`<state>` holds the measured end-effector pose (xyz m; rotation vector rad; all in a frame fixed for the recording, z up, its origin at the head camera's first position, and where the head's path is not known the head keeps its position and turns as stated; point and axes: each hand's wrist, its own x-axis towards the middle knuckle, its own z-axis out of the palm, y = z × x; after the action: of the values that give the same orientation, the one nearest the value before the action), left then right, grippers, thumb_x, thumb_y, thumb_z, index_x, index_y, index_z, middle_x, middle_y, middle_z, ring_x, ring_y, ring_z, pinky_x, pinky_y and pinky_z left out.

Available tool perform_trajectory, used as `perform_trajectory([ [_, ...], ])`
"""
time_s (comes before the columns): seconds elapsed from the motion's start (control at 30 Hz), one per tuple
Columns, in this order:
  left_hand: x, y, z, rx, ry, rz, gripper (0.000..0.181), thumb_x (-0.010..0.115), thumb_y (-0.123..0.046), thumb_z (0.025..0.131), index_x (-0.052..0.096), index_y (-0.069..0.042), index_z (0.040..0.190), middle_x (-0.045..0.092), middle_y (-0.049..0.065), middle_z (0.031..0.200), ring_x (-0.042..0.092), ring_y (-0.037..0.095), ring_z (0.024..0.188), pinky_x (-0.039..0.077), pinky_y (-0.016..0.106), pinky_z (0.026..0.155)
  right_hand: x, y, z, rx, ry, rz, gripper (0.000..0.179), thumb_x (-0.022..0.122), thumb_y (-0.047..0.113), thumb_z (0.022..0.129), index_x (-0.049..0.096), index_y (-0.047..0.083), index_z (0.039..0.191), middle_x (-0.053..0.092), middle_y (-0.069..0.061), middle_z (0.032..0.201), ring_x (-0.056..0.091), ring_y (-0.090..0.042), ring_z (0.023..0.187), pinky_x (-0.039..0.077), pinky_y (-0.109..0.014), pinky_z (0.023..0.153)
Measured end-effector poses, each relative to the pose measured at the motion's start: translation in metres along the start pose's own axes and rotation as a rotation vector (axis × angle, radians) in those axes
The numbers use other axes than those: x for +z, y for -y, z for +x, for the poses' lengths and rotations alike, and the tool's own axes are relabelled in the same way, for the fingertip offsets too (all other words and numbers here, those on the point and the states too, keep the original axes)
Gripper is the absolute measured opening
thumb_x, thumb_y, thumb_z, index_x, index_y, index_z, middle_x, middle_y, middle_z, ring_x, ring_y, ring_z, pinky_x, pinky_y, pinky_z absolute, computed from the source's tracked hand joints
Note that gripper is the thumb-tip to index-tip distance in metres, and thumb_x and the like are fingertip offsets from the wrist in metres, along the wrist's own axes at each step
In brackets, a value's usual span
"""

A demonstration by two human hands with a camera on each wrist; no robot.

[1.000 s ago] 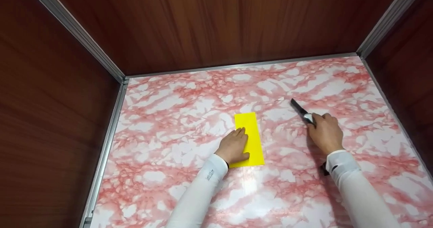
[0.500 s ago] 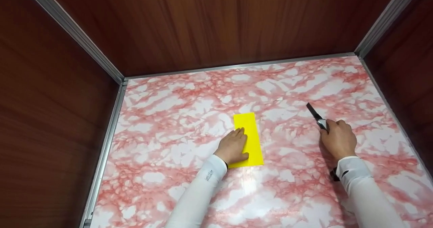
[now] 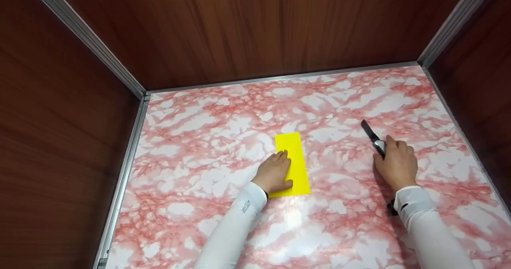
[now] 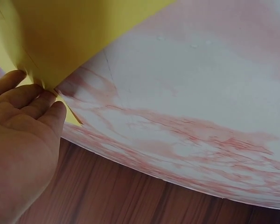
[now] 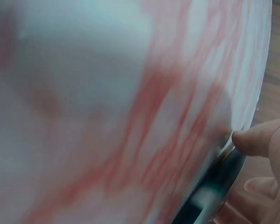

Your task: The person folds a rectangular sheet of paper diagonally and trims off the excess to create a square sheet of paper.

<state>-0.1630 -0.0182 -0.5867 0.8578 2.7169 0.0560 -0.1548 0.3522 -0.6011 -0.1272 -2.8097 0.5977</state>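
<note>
A yellow rectangular sheet [image 3: 297, 169] lies on the pink-and-white marbled tabletop [image 3: 215, 221]. My left hand [image 3: 274, 171] rests on its left side, fingers together and extended, thumb apart. In the left wrist view, the fingertips of the left hand [image 4: 25, 121] press against the yellow sheet [image 4: 74, 32]. To the right, my right hand [image 3: 397, 163] holds what looks like a utility knife [image 3: 370, 131], its long dark blade pointing away and to the left. The right wrist view shows the right hand [image 5: 266, 158] with thumb and fingers around the dark handle of the knife [image 5: 214, 182].
Dark brown wood-grain panels [image 3: 255, 29] stand at the back and both sides. Grey metal strips [image 3: 131, 141] line the tabletop's edges and the corners. A small pale scrap [image 3: 329, 116] lies beyond the sheet.
My right hand has moved to the right with the knife, away from the yellow sheet, then shifted slightly back left with the index finger lifting. The left hand has stayed on the sheet.
</note>
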Motion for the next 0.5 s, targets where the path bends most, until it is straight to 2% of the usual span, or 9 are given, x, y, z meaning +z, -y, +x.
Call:
perform_trajectory([
  [0.1,0.000,0.000,0.000,-0.001,-0.009,0.009,0.074,0.058,-0.048,0.090,0.039,-0.005,0.148,0.027,0.013,0.157,0.022,0.024,0.144,0.014,0.034,0.115,0.009,0.019,0.003,-0.112,-0.065,0.023,0.053,0.070,0.016,0.081,0.055,-0.005,0.128,0.051,-0.032,0.118,0.044,-0.055,0.105,0.032,-0.065,0.084],
  [0.13,0.001,0.000,0.000,-0.001,-0.012,0.011,0.074,0.058,-0.048,0.090,0.040,-0.005,0.147,0.027,0.013,0.156,0.022,0.024,0.144,0.014,0.034,0.115,0.013,0.028,0.003,-0.173,-0.066,0.022,0.054,0.070,0.017,0.081,0.055,-0.004,0.128,0.052,-0.031,0.118,0.045,-0.053,0.106,0.033,-0.065,0.085],
  [0.2,0.001,0.000,-0.001,-0.001,-0.018,0.015,0.074,0.058,-0.048,0.089,0.040,-0.005,0.147,0.027,0.014,0.156,0.023,0.025,0.144,0.015,0.034,0.115,0.024,0.049,0.000,-0.328,-0.036,0.006,0.051,0.072,0.020,0.079,0.059,-0.004,0.123,0.054,-0.027,0.123,0.044,-0.049,0.115,0.031,-0.062,0.095],
  [0.27,0.002,0.000,-0.001,-0.002,-0.020,0.019,0.074,0.057,-0.048,0.089,0.040,-0.005,0.147,0.027,0.014,0.156,0.022,0.025,0.144,0.015,0.035,0.115,0.035,0.073,-0.007,-0.467,0.065,-0.033,0.059,0.072,0.029,0.081,0.057,-0.001,0.129,0.051,-0.023,0.134,0.039,-0.045,0.127,0.026,-0.059,0.103],
  [0.37,0.003,-0.001,-0.001,-0.002,-0.020,0.031,0.075,0.057,-0.049,0.089,0.040,-0.005,0.147,0.027,0.013,0.157,0.022,0.025,0.144,0.015,0.035,0.115,0.050,0.110,-0.023,-0.611,0.259,-0.052,0.076,0.067,0.044,0.085,0.046,0.000,0.143,0.035,-0.018,0.152,0.022,-0.038,0.142,0.013,-0.054,0.113],
  [0.43,0.003,-0.001,-0.001,0.001,-0.026,0.035,0.076,0.058,-0.050,0.089,0.039,-0.005,0.148,0.027,0.013,0.157,0.022,0.025,0.144,0.015,0.035,0.115,0.057,0.131,-0.032,-0.647,0.379,-0.031,0.086,0.063,0.053,0.087,0.033,0.002,0.150,0.025,-0.016,0.157,0.014,-0.033,0.145,0.010,-0.051,0.114],
  [0.5,0.003,0.000,-0.001,0.004,-0.032,0.024,0.079,0.059,-0.050,0.088,0.037,-0.005,0.149,0.026,0.013,0.157,0.021,0.024,0.145,0.015,0.036,0.115,0.064,0.146,-0.037,-0.677,0.454,0.007,0.091,0.060,0.057,0.088,0.027,0.000,0.152,0.021,-0.016,0.158,0.013,-0.031,0.146,0.010,-0.047,0.115],
])
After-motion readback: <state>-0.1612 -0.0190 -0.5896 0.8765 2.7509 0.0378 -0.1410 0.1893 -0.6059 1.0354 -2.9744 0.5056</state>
